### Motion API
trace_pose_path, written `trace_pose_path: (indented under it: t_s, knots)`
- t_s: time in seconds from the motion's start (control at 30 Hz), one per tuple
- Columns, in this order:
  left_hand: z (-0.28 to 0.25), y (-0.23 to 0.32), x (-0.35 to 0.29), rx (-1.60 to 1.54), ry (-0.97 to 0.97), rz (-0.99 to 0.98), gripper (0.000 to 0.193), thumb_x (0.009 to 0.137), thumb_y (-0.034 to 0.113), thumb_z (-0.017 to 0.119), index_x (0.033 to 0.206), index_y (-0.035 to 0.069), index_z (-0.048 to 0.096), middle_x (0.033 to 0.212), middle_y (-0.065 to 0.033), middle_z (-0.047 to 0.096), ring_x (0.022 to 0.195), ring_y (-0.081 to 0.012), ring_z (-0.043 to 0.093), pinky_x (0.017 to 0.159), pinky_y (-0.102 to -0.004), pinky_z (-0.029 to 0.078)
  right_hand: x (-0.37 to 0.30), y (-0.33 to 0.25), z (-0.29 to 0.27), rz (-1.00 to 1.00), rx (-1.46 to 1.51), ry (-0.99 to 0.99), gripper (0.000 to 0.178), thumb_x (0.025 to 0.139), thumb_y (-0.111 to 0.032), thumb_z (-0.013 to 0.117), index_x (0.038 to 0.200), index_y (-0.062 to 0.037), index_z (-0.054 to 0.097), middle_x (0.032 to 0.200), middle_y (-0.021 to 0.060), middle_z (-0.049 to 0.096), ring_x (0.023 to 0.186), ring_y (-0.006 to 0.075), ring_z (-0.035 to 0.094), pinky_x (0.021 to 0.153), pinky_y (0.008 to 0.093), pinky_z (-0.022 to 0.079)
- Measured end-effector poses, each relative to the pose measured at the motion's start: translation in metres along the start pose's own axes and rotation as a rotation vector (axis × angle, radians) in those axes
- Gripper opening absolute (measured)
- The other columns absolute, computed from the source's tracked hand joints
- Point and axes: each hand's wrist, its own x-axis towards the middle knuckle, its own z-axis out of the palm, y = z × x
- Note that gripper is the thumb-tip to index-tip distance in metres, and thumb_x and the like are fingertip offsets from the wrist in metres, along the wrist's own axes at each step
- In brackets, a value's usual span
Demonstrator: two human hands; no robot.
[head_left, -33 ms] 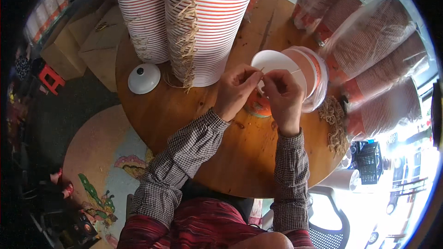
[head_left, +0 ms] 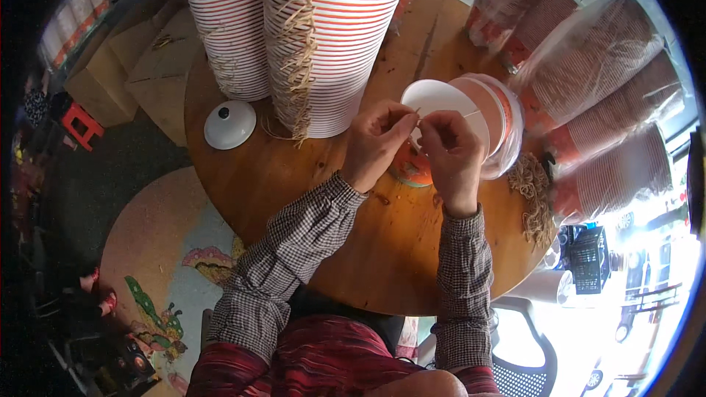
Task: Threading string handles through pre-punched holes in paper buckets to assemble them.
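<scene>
Both hands meet over the near rim of a paper bucket [head_left: 429, 93], orange outside and white inside, that leans on the table. My left hand [head_left: 376, 145] is closed, thumb and fingertips pinching a thin tan raffia string [head_left: 418, 111]. Right beside it my right hand [head_left: 454, 156] pinches too, at the same string by the rim. The fingers hide most of the string. Part of the bucket's orange wall [head_left: 413, 167] shows between the wrists. Behind its right side lie more white-lined buckets [head_left: 507, 114] in clear plastic.
Tall stacks of buckets [head_left: 331, 66] with raffia handles stand at the far left of the round wooden table [head_left: 382, 250]. A white lid [head_left: 229, 126] lies left of them. A bunch of raffia strings [head_left: 531, 187] is at the right, near plastic-wrapped bucket stacks [head_left: 592, 51].
</scene>
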Motion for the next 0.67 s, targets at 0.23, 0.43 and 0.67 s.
trace_pose_path:
  t_s: [0.23,0.43,0.67]
  knots:
    - [0.002,-0.003,-0.001,-0.062,0.041,0.045,0.009,0.089,0.005,0.06,0.098,0.002,0.059,0.079,-0.0002,0.059,0.061,-0.0035,0.05,0.052,-0.0176,0.038,0.0,0.002,0.004,-0.089,-0.047,0.029,0.008,0.085,-0.003,0.064,0.091,0.0013,0.061,0.076,0.0065,0.066,0.069,0.0086,0.062,0.063,0.0248,0.051]
    - [0.001,-0.008,0.002,0.141,0.029,0.234,0.005,0.086,0.003,0.062,0.089,0.0,0.063,0.075,-0.0013,0.064,0.066,-0.0054,0.059,0.06,-0.0201,0.048,0.001,0.003,0.002,-0.089,-0.034,0.045,0.007,0.085,-0.003,0.063,0.091,0.0016,0.06,0.077,0.0055,0.065,0.069,0.0071,0.059,0.063,0.0236,0.05]
    - [0.0,-0.008,0.002,0.2,0.013,0.26,0.008,0.086,0.004,0.061,0.092,0.002,0.065,0.073,-0.0033,0.065,0.065,-0.0056,0.06,0.059,-0.021,0.048,0.002,0.006,0.002,-0.073,0.007,0.032,0.008,0.086,-0.004,0.063,0.092,0.0006,0.06,0.078,0.0055,0.065,0.071,0.0066,0.059,0.064,0.0225,0.049]
